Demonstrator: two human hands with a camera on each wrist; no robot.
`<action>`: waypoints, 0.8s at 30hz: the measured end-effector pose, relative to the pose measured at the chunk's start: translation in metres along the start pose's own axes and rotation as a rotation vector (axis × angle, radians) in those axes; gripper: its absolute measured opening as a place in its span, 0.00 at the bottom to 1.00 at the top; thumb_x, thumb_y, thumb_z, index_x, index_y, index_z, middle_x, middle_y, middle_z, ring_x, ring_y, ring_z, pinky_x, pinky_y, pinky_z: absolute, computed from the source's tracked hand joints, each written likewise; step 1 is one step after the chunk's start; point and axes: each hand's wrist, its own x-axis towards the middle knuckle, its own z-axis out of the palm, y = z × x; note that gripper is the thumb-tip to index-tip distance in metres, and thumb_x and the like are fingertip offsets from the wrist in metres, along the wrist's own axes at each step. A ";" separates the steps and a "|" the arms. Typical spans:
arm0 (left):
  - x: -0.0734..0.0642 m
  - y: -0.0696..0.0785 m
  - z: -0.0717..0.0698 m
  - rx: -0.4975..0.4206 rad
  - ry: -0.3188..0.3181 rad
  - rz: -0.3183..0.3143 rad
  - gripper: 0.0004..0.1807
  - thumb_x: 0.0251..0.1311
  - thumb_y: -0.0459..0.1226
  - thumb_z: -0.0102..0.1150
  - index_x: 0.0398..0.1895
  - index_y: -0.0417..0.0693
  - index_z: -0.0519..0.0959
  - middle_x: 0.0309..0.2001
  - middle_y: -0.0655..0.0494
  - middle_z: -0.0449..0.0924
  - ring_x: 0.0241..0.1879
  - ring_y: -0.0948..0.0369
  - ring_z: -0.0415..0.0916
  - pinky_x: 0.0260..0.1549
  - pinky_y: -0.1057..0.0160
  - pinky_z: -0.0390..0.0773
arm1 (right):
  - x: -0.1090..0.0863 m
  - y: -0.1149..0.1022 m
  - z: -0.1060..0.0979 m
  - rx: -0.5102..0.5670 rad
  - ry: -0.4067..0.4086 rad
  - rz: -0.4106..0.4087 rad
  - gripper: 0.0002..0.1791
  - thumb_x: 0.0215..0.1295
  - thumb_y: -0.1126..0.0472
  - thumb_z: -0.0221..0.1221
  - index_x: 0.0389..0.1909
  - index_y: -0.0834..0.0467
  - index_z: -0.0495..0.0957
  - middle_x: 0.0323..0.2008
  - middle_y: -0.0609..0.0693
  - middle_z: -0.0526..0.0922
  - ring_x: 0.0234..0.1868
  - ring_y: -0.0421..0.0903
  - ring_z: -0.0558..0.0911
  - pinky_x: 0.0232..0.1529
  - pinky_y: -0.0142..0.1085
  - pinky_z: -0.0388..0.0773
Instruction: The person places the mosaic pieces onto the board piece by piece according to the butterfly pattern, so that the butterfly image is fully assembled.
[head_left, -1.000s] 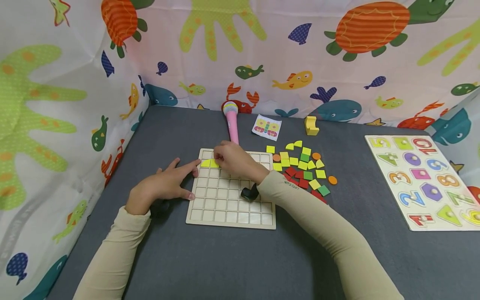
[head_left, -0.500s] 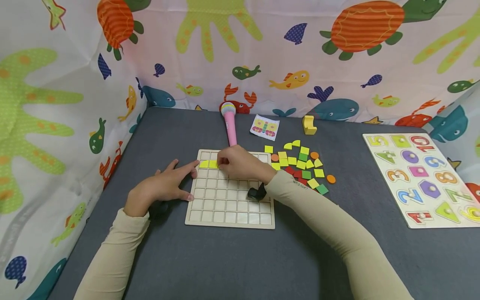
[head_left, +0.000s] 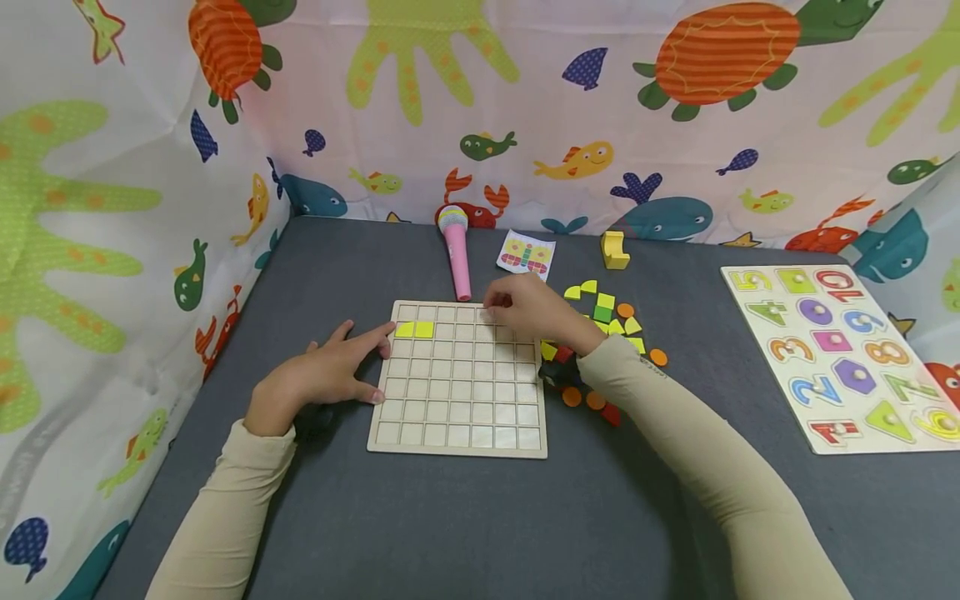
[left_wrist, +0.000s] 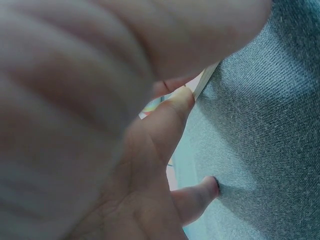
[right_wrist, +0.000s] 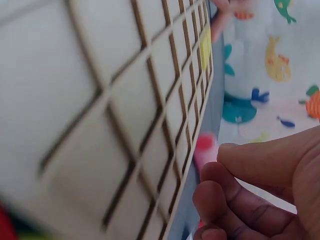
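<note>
A wooden grid board (head_left: 457,412) lies flat on the table in the head view. Two yellow tiles (head_left: 414,330) fill neighbouring cells near its upper left corner. My left hand (head_left: 318,375) touches the board's left edge with spread fingers; in the left wrist view a fingertip (left_wrist: 186,97) meets that edge. Above the board's upper right part is my right hand (head_left: 536,310), its fingers loosely bent. The right wrist view shows nothing between its thumb (right_wrist: 265,160) and fingers. Beneath and beyond that hand lie loose yellow, green, red and orange pieces (head_left: 606,300), partly hidden by the wrist.
Behind the board lies a pink toy microphone (head_left: 456,258). A butterfly pattern card (head_left: 527,254) and a small stack of yellow blocks (head_left: 615,250) are farther back. A number puzzle board (head_left: 843,358) lies at the right. Printed cloth (head_left: 420,158) walls the table's back and sides.
My right hand has left the yellow tiles and moved right, toward the loose pieces. Both yellow tiles now show fully in their cells. My left hand has kept its place at the board's edge.
</note>
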 end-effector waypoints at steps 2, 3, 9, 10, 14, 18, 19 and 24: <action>0.000 -0.001 0.000 0.001 0.002 -0.001 0.60 0.61 0.45 0.80 0.89 0.54 0.49 0.84 0.41 0.53 0.83 0.33 0.27 0.68 0.18 0.33 | -0.005 0.007 -0.007 -0.009 0.022 0.022 0.05 0.74 0.68 0.65 0.43 0.62 0.89 0.34 0.51 0.86 0.35 0.49 0.81 0.41 0.43 0.80; 0.000 -0.001 0.000 0.003 0.003 -0.001 0.60 0.61 0.45 0.80 0.89 0.54 0.49 0.84 0.41 0.53 0.83 0.33 0.27 0.68 0.18 0.33 | -0.007 0.010 -0.011 -0.018 0.035 0.031 0.05 0.74 0.68 0.65 0.43 0.63 0.89 0.34 0.51 0.86 0.36 0.50 0.81 0.41 0.44 0.80; 0.003 -0.004 0.002 0.006 -0.001 -0.006 0.60 0.62 0.45 0.80 0.89 0.56 0.48 0.85 0.42 0.52 0.83 0.34 0.26 0.69 0.19 0.33 | -0.023 0.032 -0.033 -0.040 0.087 0.134 0.08 0.75 0.69 0.63 0.48 0.66 0.87 0.40 0.57 0.86 0.40 0.52 0.81 0.42 0.45 0.79; 0.003 -0.004 0.002 0.005 -0.003 -0.009 0.60 0.62 0.45 0.79 0.89 0.57 0.48 0.85 0.43 0.52 0.84 0.35 0.26 0.70 0.19 0.33 | -0.026 0.036 -0.037 -0.039 0.089 0.151 0.09 0.75 0.69 0.62 0.49 0.66 0.87 0.41 0.58 0.86 0.40 0.53 0.81 0.43 0.46 0.80; 0.003 -0.004 0.003 0.001 -0.003 -0.007 0.60 0.62 0.45 0.80 0.89 0.57 0.48 0.85 0.42 0.52 0.84 0.35 0.26 0.70 0.19 0.32 | -0.036 0.051 -0.050 -0.066 0.094 0.196 0.12 0.75 0.72 0.60 0.54 0.68 0.85 0.48 0.63 0.85 0.45 0.57 0.81 0.48 0.51 0.81; 0.003 -0.004 0.002 0.004 -0.003 -0.007 0.60 0.62 0.44 0.79 0.89 0.57 0.47 0.85 0.42 0.53 0.83 0.35 0.26 0.70 0.19 0.32 | -0.043 0.063 -0.058 -0.088 0.073 0.229 0.15 0.74 0.74 0.58 0.58 0.70 0.84 0.54 0.66 0.84 0.50 0.61 0.80 0.54 0.56 0.79; 0.002 -0.003 0.002 0.004 -0.003 -0.006 0.60 0.62 0.45 0.79 0.89 0.57 0.47 0.85 0.42 0.53 0.83 0.34 0.26 0.70 0.19 0.32 | -0.044 0.066 -0.059 -0.098 0.063 0.232 0.16 0.73 0.75 0.59 0.59 0.70 0.84 0.55 0.67 0.84 0.51 0.61 0.80 0.55 0.57 0.79; 0.000 0.000 0.000 -0.003 0.000 0.001 0.60 0.62 0.46 0.79 0.89 0.55 0.48 0.85 0.41 0.52 0.83 0.33 0.27 0.70 0.19 0.33 | -0.048 0.074 -0.061 -0.187 0.028 0.204 0.16 0.70 0.76 0.61 0.57 0.72 0.84 0.55 0.68 0.83 0.55 0.65 0.80 0.59 0.59 0.78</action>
